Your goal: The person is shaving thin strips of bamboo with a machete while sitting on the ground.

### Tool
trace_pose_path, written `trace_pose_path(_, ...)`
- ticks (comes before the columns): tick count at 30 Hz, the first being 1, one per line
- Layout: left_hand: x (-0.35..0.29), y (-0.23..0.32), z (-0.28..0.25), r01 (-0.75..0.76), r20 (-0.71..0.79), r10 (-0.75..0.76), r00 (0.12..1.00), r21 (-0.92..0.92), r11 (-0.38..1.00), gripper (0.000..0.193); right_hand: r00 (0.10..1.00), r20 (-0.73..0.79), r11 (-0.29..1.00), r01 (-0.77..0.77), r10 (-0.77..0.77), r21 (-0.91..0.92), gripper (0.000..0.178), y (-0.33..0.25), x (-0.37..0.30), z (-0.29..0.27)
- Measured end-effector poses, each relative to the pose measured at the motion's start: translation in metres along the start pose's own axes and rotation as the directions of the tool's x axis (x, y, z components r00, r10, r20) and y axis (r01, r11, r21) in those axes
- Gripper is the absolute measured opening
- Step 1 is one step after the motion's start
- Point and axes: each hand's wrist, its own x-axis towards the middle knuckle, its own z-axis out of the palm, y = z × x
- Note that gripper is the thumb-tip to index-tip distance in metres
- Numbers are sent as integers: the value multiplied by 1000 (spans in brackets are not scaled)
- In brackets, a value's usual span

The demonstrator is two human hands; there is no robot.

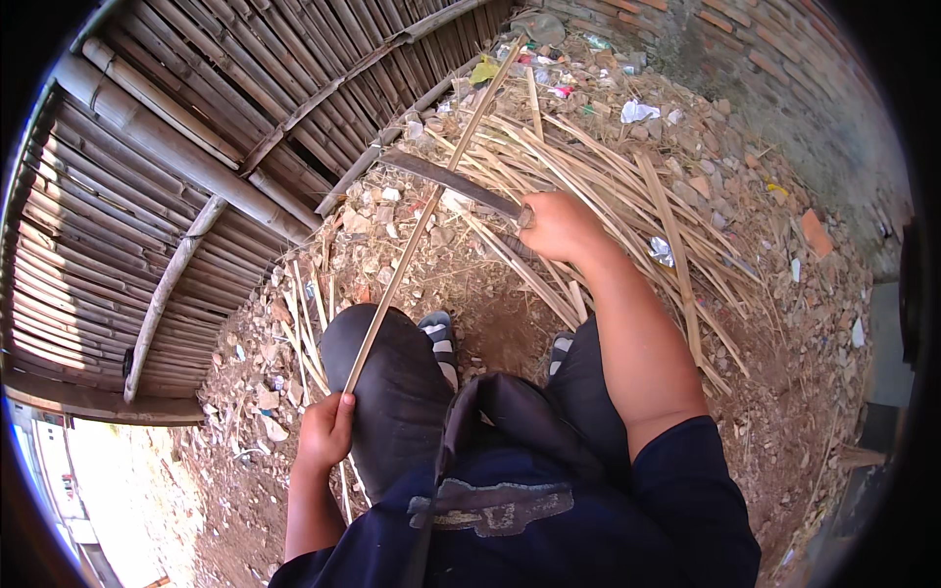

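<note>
Head view: a bamboo strip (394,288) was seemingly being pared.
Left hand (325,431), half past seven, pinched it; right hand (564,227), two o'clock, gripped a knife (470,192); steadiness seemed needed next.

The strip (412,248) is tan, the blade (477,192) brownish grey.

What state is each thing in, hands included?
Left hand: closed on strip
Right hand: closed on knife
Strip: held slanting, whole along its visible length
Knife: blade bare, crossing the strip in view; contact unclear
Loose strips: scattered, untied
Foil: crumpled
</note>
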Motion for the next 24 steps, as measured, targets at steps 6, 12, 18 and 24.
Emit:
trace_pose_path(6, -6, 5, -2, -18, 10, 17, 1000, 75, 997, 40, 997, -55, 998, 56, -58, -42, 27, -7, -29, -9)
trace_pose_path(12, -9, 10, -4, -40, -41, 48, 998, 177, 983, 38, 954, -43, 955, 298, -297, 7, 28, -5, -25, -7)
trace_pose_path(18, -8, -5, 1, -60, -181, 113, 977, 273, 960, 33, 969, 15, 961, 248, -248, -125, 31, -10, -31, -7)
trace_pose_path(24, -13, 12, 0, -74, -186, 112, 976, 197, 978, 33, 951, 42, 950, 309, -308, -41, 37, -26, -44, -5)
